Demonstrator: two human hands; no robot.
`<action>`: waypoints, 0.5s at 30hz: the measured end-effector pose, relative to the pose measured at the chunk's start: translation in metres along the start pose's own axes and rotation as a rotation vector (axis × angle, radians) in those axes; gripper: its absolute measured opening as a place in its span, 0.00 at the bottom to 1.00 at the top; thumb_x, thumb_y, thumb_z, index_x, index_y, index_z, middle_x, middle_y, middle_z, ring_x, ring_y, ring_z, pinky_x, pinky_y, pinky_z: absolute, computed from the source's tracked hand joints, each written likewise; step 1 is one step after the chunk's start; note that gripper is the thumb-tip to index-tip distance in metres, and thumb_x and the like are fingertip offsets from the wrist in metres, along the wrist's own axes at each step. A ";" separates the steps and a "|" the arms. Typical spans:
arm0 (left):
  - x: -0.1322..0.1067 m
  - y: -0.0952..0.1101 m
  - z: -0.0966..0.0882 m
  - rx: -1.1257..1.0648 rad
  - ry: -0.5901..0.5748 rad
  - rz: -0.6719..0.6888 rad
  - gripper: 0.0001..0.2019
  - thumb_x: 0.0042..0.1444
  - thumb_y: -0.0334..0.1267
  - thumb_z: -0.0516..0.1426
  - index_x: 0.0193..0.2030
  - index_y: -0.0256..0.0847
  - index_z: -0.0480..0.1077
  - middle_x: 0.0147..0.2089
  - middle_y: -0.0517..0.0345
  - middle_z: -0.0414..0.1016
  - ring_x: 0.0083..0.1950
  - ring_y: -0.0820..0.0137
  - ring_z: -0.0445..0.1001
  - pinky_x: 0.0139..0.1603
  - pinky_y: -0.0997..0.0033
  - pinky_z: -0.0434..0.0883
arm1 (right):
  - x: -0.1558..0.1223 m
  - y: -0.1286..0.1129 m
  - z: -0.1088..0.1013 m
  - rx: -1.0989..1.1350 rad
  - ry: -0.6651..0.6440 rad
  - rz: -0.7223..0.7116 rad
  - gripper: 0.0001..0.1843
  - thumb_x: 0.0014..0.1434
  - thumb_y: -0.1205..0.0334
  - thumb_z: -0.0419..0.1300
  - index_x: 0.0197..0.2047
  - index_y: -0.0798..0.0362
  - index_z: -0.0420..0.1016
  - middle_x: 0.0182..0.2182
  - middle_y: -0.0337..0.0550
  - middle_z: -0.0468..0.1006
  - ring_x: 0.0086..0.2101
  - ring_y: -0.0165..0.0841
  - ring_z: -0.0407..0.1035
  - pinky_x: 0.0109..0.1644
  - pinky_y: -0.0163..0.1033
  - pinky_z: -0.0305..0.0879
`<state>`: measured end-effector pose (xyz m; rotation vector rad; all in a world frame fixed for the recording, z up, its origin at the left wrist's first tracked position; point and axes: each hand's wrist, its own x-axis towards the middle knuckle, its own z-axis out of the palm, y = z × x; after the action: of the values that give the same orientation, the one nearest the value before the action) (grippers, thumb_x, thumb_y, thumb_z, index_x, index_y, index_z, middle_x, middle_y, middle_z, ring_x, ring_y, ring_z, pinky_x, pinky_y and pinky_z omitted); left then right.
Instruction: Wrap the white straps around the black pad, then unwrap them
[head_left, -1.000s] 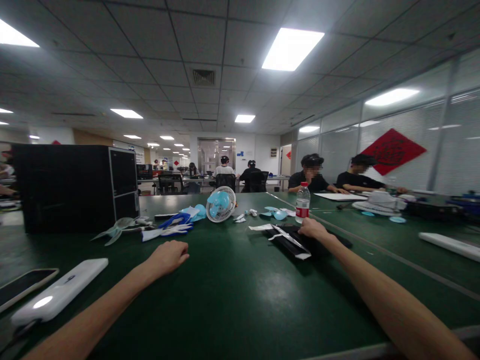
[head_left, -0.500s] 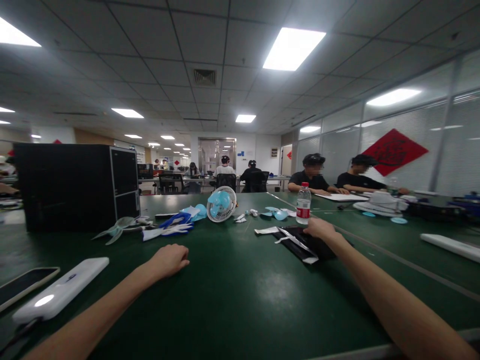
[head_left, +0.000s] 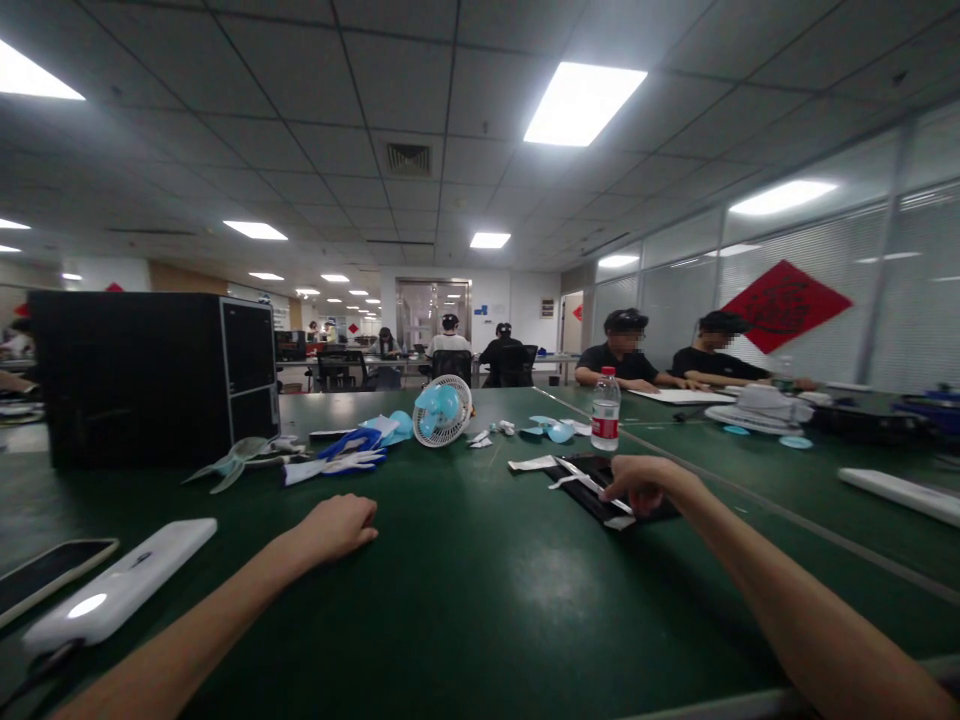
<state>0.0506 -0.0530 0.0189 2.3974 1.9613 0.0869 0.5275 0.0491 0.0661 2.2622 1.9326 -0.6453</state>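
Observation:
My left hand (head_left: 341, 525) rests on the green tabletop with its fingers curled in. Nothing shows in it. My right hand (head_left: 646, 482) is over a flat black packet (head_left: 585, 492), its fingers bent down and a fingertip at the narrow silvery-white strip (head_left: 592, 480) along the packet. Whether it pinches that strip is hidden by the hand. Just behind it stands a water bottle (head_left: 606, 412) with a red cap. Ahead of my left hand lie blue-and-white gloves (head_left: 341, 455) and a small fan (head_left: 444, 410) with light blue blades in a white cage.
A black computer case (head_left: 135, 375) stands at the left, with clear fan blades (head_left: 236, 460) before it. Nearer me lie a white device (head_left: 127, 580) with a cable and a phone (head_left: 52, 575). Blue blades (head_left: 551, 430) lie behind the packet. Two people (head_left: 619, 350) sit at the right.
My right hand has moved from beside the bottle's base toward me, down onto the packet's silvery-white strip. My left hand has stayed nearly still.

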 end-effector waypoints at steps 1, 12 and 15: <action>-0.001 0.001 -0.001 -0.008 -0.001 0.001 0.09 0.55 0.44 0.54 0.38 0.43 0.71 0.41 0.54 0.76 0.40 0.66 0.74 0.38 0.68 0.70 | 0.000 0.000 0.001 -0.003 -0.023 0.001 0.17 0.57 0.56 0.59 0.30 0.66 0.72 0.23 0.51 0.76 0.23 0.32 0.72 0.26 0.33 0.67; -0.007 0.007 -0.007 -0.034 -0.045 -0.030 0.11 0.56 0.44 0.54 0.41 0.43 0.70 0.44 0.53 0.75 0.43 0.64 0.74 0.40 0.68 0.71 | 0.008 0.001 0.007 0.029 -0.025 0.005 0.10 0.48 0.62 0.66 0.26 0.60 0.71 0.22 0.50 0.76 0.24 0.34 0.72 0.25 0.34 0.69; -0.007 0.007 -0.007 -0.046 -0.048 -0.026 0.11 0.56 0.44 0.54 0.41 0.43 0.71 0.44 0.53 0.75 0.43 0.65 0.74 0.40 0.67 0.71 | 0.012 0.006 0.010 0.082 0.075 -0.026 0.12 0.40 0.63 0.70 0.25 0.57 0.72 0.22 0.50 0.75 0.24 0.37 0.72 0.23 0.36 0.69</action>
<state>0.0555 -0.0613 0.0261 2.3237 1.9470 0.0723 0.5315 0.0557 0.0514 2.3458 2.0084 -0.6644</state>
